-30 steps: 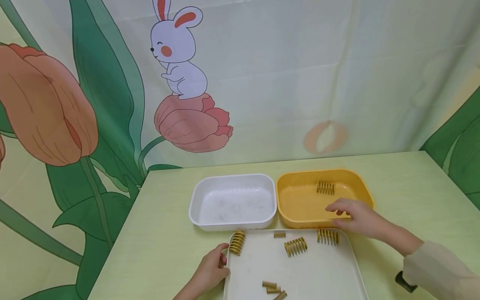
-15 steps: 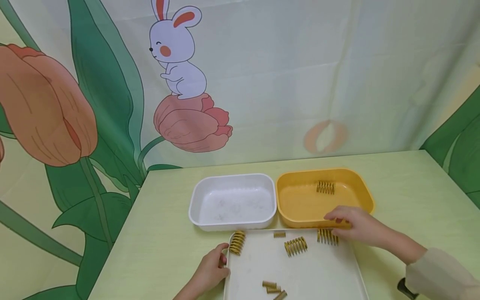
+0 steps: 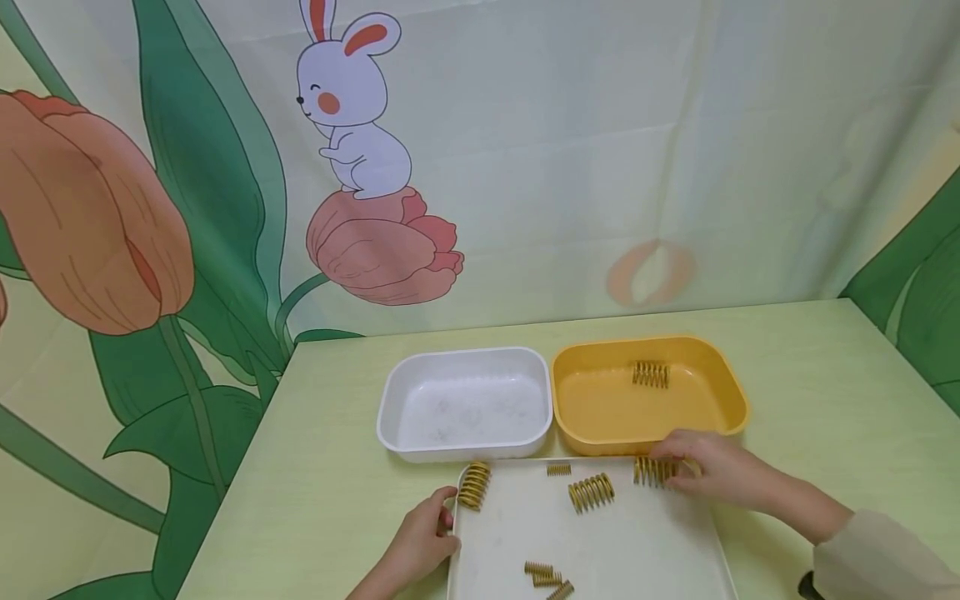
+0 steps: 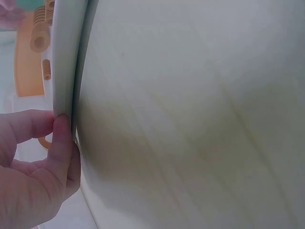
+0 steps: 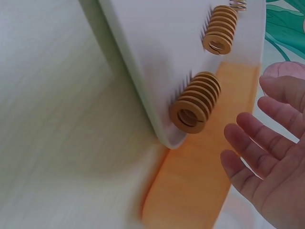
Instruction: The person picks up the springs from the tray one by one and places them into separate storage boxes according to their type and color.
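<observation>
My left hand [image 3: 420, 533] pinches the left rim of the white tray [image 3: 517, 521]; the left wrist view shows thumb and fingers on either side of that rim [image 4: 69, 57]. My right hand [image 3: 720, 471] is over the tray's far right corner, at a large brass-coloured coil spring [image 3: 651, 472]. In the right wrist view its fingers [image 5: 248, 143] are spread, and a gap shows between them and the spring [image 5: 195, 102]. Another large spring [image 3: 592, 493] lies left of it, and a third [image 3: 474, 486] leans in the tray's far left corner by my left hand.
Small springs [image 3: 543, 575] lie grouped nearer me on the tray, and one small spring [image 3: 558, 471] lies by its far edge. Behind the tray stand a white bin [image 3: 465, 454] and a yellow bin [image 3: 622, 446] with a large spring [image 3: 650, 374] inside.
My right hand has come down and nearer, from over the yellow bin's front rim to the large spring in the tray's far right corner. My left hand stays at the rim.
</observation>
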Tool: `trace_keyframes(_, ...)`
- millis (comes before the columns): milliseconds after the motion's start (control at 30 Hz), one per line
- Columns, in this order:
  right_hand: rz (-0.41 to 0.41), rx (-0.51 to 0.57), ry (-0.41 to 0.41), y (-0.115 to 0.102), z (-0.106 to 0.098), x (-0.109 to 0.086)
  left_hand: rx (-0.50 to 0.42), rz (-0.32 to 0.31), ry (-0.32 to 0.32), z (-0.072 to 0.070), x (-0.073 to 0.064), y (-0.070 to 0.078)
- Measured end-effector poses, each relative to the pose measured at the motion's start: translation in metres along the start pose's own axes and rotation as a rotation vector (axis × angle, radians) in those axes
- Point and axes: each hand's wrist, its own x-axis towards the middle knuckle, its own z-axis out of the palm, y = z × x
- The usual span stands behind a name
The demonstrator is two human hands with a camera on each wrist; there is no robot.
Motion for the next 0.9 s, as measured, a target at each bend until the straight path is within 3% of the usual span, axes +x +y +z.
trace_keyframes(333,0.017,-0.109,0.022,0.003,0.015,-0.006,0.024,0.006,0.007,0.002,-0.001,-0.002)
trace_keyframes(900,0.072,-0.175,0.064,0.008,0.033,-0.010,0.028,0.013,0.006,0.001,0.000,-0.002)
